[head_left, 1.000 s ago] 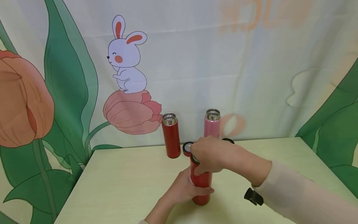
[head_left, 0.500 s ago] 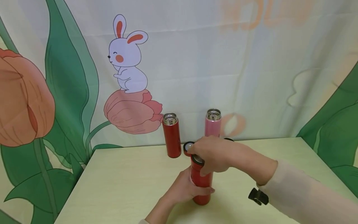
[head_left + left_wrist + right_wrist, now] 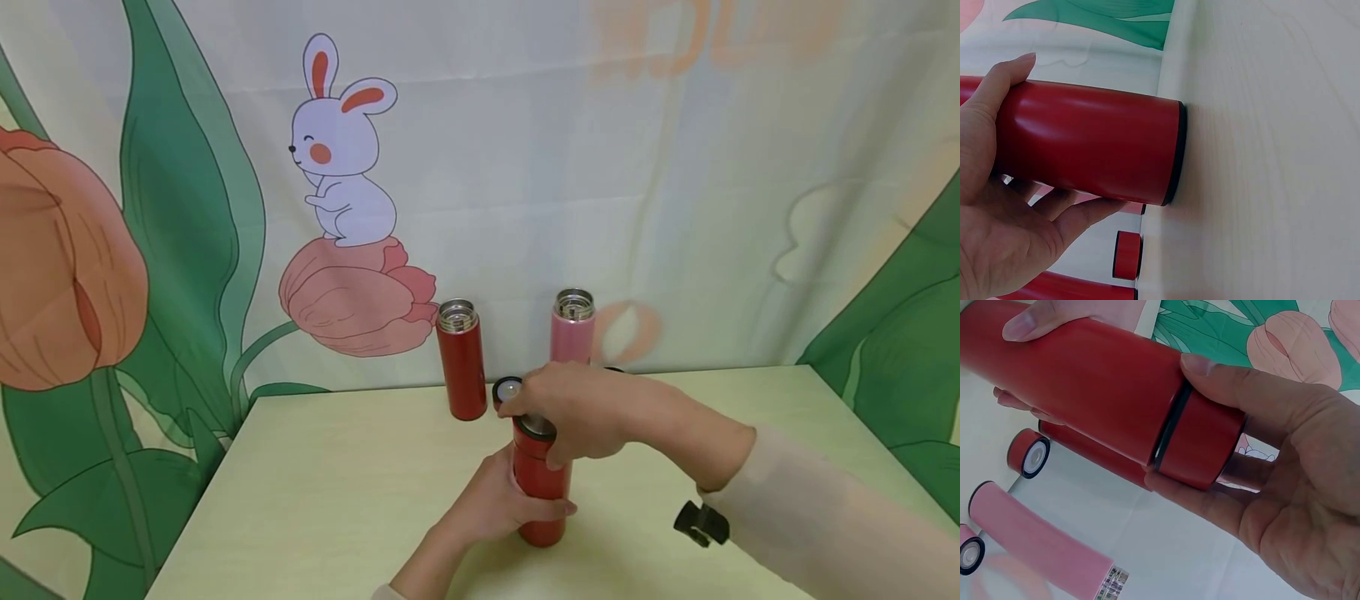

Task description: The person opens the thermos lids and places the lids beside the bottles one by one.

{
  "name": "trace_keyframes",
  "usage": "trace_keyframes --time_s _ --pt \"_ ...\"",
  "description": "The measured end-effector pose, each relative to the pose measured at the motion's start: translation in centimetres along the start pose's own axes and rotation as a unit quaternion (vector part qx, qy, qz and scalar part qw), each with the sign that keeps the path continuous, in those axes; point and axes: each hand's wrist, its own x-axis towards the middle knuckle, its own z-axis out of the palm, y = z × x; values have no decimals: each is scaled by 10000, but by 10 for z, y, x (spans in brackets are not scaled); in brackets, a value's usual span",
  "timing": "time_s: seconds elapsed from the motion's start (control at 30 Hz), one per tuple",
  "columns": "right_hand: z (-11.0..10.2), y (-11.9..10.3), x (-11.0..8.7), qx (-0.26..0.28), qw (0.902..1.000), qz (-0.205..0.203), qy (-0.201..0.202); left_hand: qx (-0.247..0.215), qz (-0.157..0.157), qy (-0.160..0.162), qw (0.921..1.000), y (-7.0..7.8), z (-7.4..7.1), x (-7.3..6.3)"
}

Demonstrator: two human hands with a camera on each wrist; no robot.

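A red thermos [image 3: 543,533] stands upright near the front of the table. My left hand [image 3: 491,500] grips its lower body, thumb on one side and fingers on the other. From above, my right hand [image 3: 585,412] holds the red cap [image 3: 1200,440] at the top of this thermos, its thumb and fingers spread around the side. A thin dark seam shows between cap and body in the right wrist view. In the left wrist view the thermos's black base [image 3: 1177,153] is right at the tabletop.
Behind stand an uncapped red thermos [image 3: 463,367] and an uncapped pink thermos [image 3: 572,337], steel necks showing. A loose red cap [image 3: 508,390] lies inside-up between them. A pink cap [image 3: 966,547] lies beside the pink thermos. A printed cloth [image 3: 480,192] hangs behind the table.
My right hand and forearm have shifted slightly right, turning about the cap, and more of the cap's top shows. The left hand keeps its grip in place.
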Motion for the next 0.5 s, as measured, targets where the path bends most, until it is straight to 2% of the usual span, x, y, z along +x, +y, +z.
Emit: trace_keyframes --time_s 0.17,0.5 --pt "1 6 -2 74 9998 -161 64 32 69 53 10000 -1 0 0" --pt "2 11 -4 180 9993 -289 146 -33 -13 -14 10000 1 0 0"
